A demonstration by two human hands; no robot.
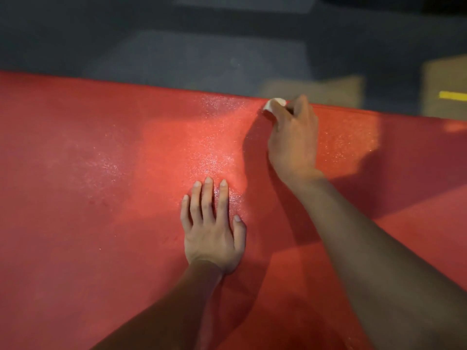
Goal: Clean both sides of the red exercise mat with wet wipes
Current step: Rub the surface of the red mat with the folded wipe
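Clearly the wiping is under way on the side of the red mat (75, 198) that faces up. That mat lies flat on the dark floor (177, 46) and fills most of the view, its far edge running from left to right across the upper part of the scene.

At that far edge, to the right of centre, the right hand (294, 137) has its fingers curled round a bunched white wet wipe (274, 105) and presses it against the mat's border. The left hand (213, 228) lies nearer, roughly in the middle, palm down with its fingers straight and slightly spread, resting on the surface and holding nothing; it looks to be steadying the mat.

A wet glitter shows in patches: between the two hands, up toward the far edge, some way to the left, and again just to the right of the right hand. I judge those stretches as already wiped. The far-left part and the near part by the forearms look dull, so they are probably still to do, though the light is uneven and a dried patch would look the same.

Nothing shows the underside, so I cannot tell whether it has been cleaned. By my reading, the visible side is partly done, with the remaining dull areas left and perhaps the other side too.
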